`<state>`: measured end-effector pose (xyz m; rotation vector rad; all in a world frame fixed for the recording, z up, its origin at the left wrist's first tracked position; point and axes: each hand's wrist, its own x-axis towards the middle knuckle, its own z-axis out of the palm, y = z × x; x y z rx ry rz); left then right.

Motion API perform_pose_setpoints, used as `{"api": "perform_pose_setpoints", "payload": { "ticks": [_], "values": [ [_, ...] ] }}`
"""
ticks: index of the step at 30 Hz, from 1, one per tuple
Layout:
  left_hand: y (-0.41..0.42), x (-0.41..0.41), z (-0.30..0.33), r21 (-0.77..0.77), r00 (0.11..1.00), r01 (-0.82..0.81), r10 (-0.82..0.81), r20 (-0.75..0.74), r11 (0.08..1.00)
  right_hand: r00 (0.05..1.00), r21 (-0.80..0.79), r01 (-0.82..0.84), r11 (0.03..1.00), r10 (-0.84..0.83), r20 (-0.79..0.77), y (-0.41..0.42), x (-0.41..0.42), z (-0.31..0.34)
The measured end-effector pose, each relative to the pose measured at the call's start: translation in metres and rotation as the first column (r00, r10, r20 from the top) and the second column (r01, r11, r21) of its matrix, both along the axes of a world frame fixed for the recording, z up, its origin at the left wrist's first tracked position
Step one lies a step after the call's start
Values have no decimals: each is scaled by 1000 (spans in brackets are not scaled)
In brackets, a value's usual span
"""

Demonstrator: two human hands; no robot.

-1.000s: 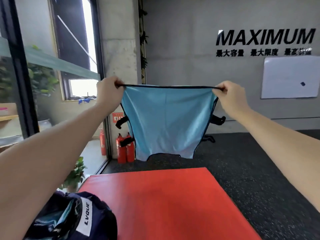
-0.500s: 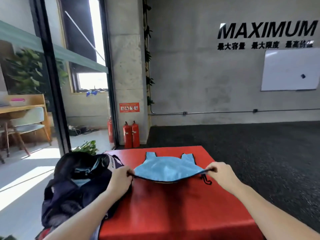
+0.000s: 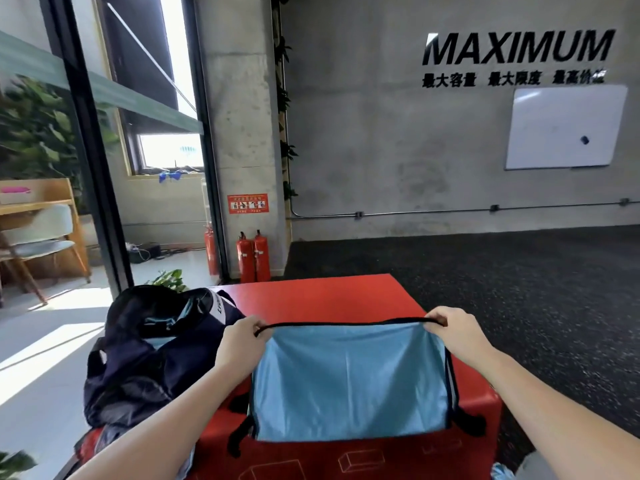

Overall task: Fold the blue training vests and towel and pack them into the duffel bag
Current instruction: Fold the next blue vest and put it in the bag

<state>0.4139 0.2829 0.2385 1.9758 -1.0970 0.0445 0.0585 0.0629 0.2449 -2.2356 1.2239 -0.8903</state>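
A light blue training vest [image 3: 349,379] with black trim and black side straps hangs folded in front of me, above the near part of the red box [image 3: 322,296]. My left hand [image 3: 242,341] pinches its top left corner. My right hand [image 3: 453,330] pinches the top right corner. The top edge is stretched between them. A dark navy duffel bag [image 3: 138,362] sits open at the left of the box, with light blue cloth showing inside its mouth.
Three red fire extinguishers [image 3: 252,258] stand by the concrete pillar behind the box. Dark rubber floor [image 3: 519,289] spreads to the right. A wooden chair [image 3: 41,237] and plants are behind the glass at left. A whiteboard [image 3: 564,126] hangs on the far wall.
The vest was held up high, then laid on the red box with its far half flat. Now both hands have lifted it folded, nearer to me.
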Motion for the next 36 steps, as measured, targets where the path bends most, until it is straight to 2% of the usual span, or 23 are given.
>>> {"api": "perform_pose_setpoints", "payload": {
  "ticks": [5, 12, 15, 17, 20, 24, 28, 33, 36],
  "values": [
    [-40, 19, -14, 21, 1000, 12, -12, -12, 1000, 1000, 60, 21, 998, -20, -19, -39, 21, -12],
    [-117, 59, -71, 166, 996, -43, 55, -68, 985, 997, 154, 62, 986, -53, -60, -109, 69, -71],
    [-147, 66, -100, 355, 990, -137, 121, 67, 925, 997, 207, 71, 976, -62, -48, -128, 83, -105],
    [-166, 63, -115, 410, 984, -147, 93, 150, 900, 996, 225, 93, 970, -87, -36, -143, 91, -123],
    [-203, 43, -130, 360, 986, -46, -15, 164, 932, 990, 199, 138, 970, -131, -49, -171, 107, -136],
    [-266, -1, -139, 275, 973, 185, -214, 80, 943, 987, 121, 143, 982, -134, -85, -201, 129, -141],
    [-324, -45, -137, 242, 933, 359, -350, -79, 901, 990, 214, 102, 972, -79, -116, -213, 137, -148],
    [-367, -67, -135, 307, 953, 300, -269, -141, 903, 993, 279, 69, 958, -39, -112, -222, 139, -152],
    [-374, -66, -142, 215, 963, 236, -199, -181, 948, 996, 262, 73, 962, -58, -65, -222, 137, -151]
  ]
}}
